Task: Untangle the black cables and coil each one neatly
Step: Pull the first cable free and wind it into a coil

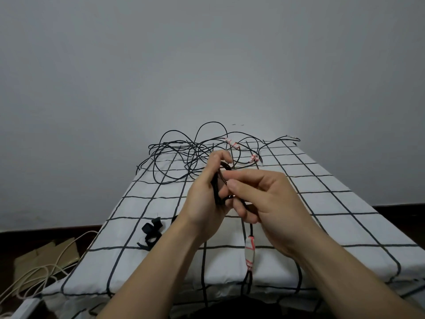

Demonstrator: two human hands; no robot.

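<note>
The left hand (pixel 204 196) grips a small cable coil (pixel 216 188), the right hand (pixel 266 199) pinches its strand; tangled cables (pixel 181 155) lie beyond, black straps (pixel 151 231) nearby

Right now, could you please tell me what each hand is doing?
Left hand: grips the black cable coil.
Right hand: pinches a strand of it.

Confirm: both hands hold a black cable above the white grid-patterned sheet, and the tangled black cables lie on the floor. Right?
No. The head view shows the tangled black cables on the far end of the white grid-patterned sheet, not the floor. The rest holds.
</note>
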